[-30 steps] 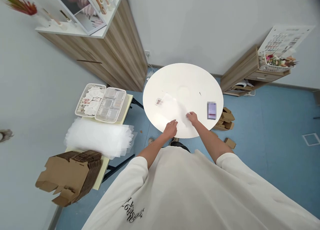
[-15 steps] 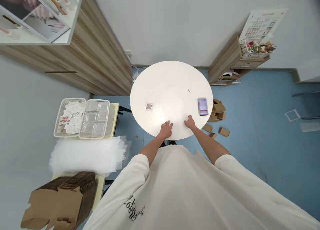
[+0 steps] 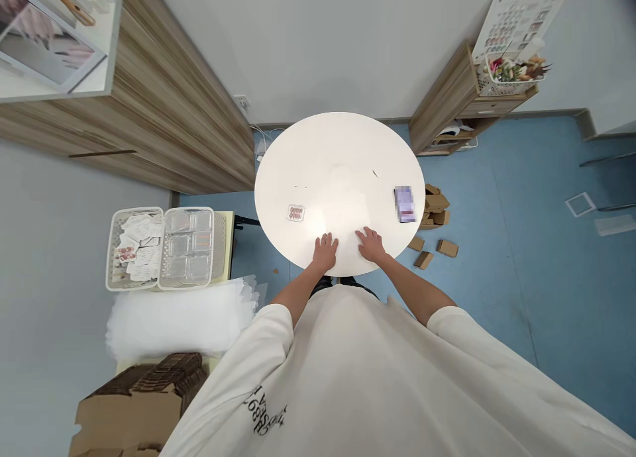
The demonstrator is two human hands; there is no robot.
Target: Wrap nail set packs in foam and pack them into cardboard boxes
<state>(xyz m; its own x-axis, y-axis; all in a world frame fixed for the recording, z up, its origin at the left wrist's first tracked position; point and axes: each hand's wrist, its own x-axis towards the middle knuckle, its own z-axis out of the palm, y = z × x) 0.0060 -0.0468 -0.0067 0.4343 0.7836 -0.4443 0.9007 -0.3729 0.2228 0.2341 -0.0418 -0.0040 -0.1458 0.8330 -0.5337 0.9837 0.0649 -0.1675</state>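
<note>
My left hand [image 3: 325, 252] lies flat near the front edge of the round white table [image 3: 338, 142], its fingers spread. My right hand [image 3: 370, 245] rests on the tabletop to the right of it, fingers apart and holding nothing. Up and to the left of my left hand sits a small clear tray of pink nail-shaped pieces [image 3: 296, 212]. A purple pixelated item [image 3: 405, 204] lies at the table's right side, beyond my right hand and apart from it.
White baskets at left hold paper packets [image 3: 142, 235] and clear boxes [image 3: 189, 245]. Below them are translucent sheets [image 3: 181, 318] and flat brown cartons [image 3: 132, 414]. Small cardboard boxes [image 3: 423, 260] lie on the floor at right. A wooden cabinet [image 3: 442, 106] bears a flower basket [image 3: 509, 83].
My right hand has shifted left and its fingers have spread out on the table. My left hand has turned slightly and moved a little left. The camera view has tilted slightly.
</note>
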